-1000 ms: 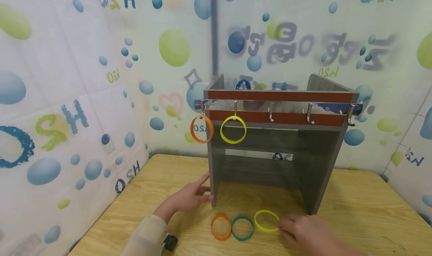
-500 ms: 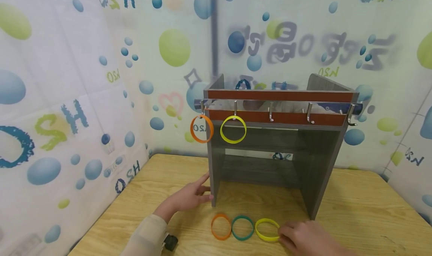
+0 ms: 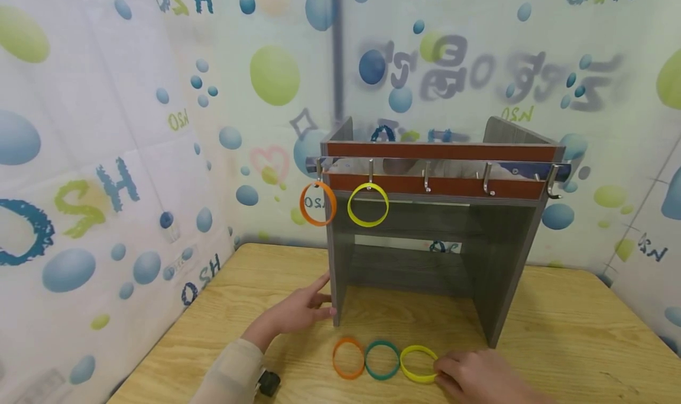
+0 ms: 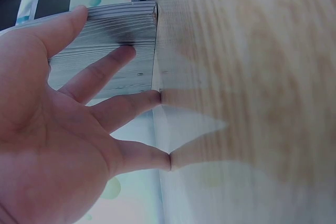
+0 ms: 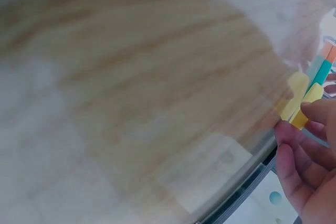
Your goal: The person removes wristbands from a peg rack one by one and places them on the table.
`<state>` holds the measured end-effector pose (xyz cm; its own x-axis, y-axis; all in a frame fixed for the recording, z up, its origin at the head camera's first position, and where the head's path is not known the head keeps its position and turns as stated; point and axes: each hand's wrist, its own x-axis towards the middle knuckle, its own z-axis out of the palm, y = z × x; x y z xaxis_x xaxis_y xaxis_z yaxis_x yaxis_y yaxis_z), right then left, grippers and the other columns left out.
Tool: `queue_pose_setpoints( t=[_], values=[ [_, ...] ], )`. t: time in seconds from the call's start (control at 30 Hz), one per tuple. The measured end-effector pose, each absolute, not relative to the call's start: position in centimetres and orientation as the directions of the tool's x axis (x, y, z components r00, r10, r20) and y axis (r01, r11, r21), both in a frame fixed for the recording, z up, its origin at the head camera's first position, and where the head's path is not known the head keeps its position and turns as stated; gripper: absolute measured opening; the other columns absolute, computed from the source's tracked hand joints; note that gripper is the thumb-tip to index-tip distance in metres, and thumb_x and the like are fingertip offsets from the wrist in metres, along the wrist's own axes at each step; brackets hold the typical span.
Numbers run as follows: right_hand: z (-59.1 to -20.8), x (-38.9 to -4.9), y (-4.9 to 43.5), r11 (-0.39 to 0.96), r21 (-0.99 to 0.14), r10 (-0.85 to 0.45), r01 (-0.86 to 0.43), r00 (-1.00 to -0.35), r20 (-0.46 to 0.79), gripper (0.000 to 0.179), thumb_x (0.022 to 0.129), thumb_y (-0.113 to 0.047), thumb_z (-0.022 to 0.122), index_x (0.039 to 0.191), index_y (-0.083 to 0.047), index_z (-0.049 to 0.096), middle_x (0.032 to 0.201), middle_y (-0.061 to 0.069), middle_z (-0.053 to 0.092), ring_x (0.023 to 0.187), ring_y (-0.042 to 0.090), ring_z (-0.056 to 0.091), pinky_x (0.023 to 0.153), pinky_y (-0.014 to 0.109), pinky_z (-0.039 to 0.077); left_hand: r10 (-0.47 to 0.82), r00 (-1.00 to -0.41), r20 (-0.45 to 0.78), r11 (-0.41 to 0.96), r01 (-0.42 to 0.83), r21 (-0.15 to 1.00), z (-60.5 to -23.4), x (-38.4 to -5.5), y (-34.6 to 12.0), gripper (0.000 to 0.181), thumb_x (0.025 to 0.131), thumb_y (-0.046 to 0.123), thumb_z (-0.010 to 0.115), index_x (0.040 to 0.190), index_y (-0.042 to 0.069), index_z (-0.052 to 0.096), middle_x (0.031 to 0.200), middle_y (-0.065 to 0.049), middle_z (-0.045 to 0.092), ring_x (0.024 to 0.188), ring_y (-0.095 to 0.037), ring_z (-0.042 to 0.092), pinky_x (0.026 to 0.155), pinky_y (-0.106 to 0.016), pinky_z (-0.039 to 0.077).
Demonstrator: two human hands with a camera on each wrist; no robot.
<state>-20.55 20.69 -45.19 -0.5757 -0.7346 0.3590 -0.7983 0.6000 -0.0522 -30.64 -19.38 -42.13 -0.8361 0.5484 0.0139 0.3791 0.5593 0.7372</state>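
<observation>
In the head view, my right hand pinches the right edge of a yellow wristband lying on the table. The right wrist view shows thumb and forefinger on this yellow band. Left of it, a teal wristband and an orange wristband lie in a row, nearly touching. My left hand rests against the left side panel of a grey wooden rack. Its fingers are spread in the left wrist view, thumb and forefinger on the panel, two other fingertips on the tabletop.
A metal rail with several hooks runs across the rack's front. An orange wristband hangs at its left end, a yellow wristband on the hook beside it. A small black object is by the left sleeve. Patterned sheets surround the table.
My right hand has drawn the yellow wristband toward the front edge and slightly left, into line beside the teal one. The left hand has stayed on the rack.
</observation>
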Motion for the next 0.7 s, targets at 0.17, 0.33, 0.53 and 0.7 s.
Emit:
queue_pose_setpoints(
  t=[0.17, 0.33, 0.53, 0.7],
  values=[
    [-45.3, -20.7, 20.5, 0.583, -0.026, -0.741, -0.812, -0.544, 0.393, 0.005, 0.096, -0.025, 0.081, 0.096, -0.025, 0.076, 0.091, -0.01, 0.078, 0.071, -0.013, 0.059, 0.057, 0.008, 0.045, 0.539, -0.842, 0.01, 0.561, 0.368, 0.742, -42.1, -30.6, -19.3, 0.089, 0.107, 0.036, 0.067, 0.174, 0.026, 0.01, 0.152, -0.022, 0.061, 0.143, -0.048, 0.057, 0.121, -0.065, 0.04],
    [-45.6, -20.7, 20.5, 0.566, 0.042, -0.739, -0.823, -0.484, 0.468, 0.009, 0.093, -0.025, 0.083, 0.092, -0.024, 0.074, 0.087, -0.012, 0.076, 0.068, -0.015, 0.055, 0.054, 0.005, 0.04, 0.534, -0.846, 0.007, 0.562, 0.361, 0.745, -42.0, -30.6, -19.3, 0.089, 0.106, 0.036, 0.067, 0.174, 0.027, 0.01, 0.153, -0.021, 0.061, 0.143, -0.048, 0.057, 0.121, -0.065, 0.04],
    [-45.2, -20.6, 20.3, 0.597, -0.021, -0.718, -0.802, -0.546, 0.432, 0.01, 0.094, -0.022, 0.082, 0.091, -0.024, 0.072, 0.08, -0.019, 0.068, 0.063, -0.017, 0.039, 0.051, 0.004, 0.032, 0.537, -0.844, 0.009, 0.56, 0.364, 0.745, -42.0, -30.6, -19.4, 0.089, 0.106, 0.036, 0.067, 0.174, 0.028, 0.01, 0.153, -0.02, 0.061, 0.143, -0.047, 0.057, 0.122, -0.066, 0.038],
    [-44.1, -20.5, 20.1, 0.614, -0.018, -0.708, -0.789, -0.561, 0.43, 0.014, 0.092, -0.02, 0.083, 0.091, -0.024, 0.07, 0.075, -0.023, 0.061, 0.061, -0.017, 0.036, 0.05, 0.006, 0.031, 0.535, -0.845, 0.006, 0.562, 0.362, 0.744, -42.0, -30.5, -19.4, 0.089, 0.106, 0.037, 0.068, 0.173, 0.029, 0.01, 0.153, -0.019, 0.062, 0.143, -0.048, 0.057, 0.122, -0.066, 0.038]
  ],
)
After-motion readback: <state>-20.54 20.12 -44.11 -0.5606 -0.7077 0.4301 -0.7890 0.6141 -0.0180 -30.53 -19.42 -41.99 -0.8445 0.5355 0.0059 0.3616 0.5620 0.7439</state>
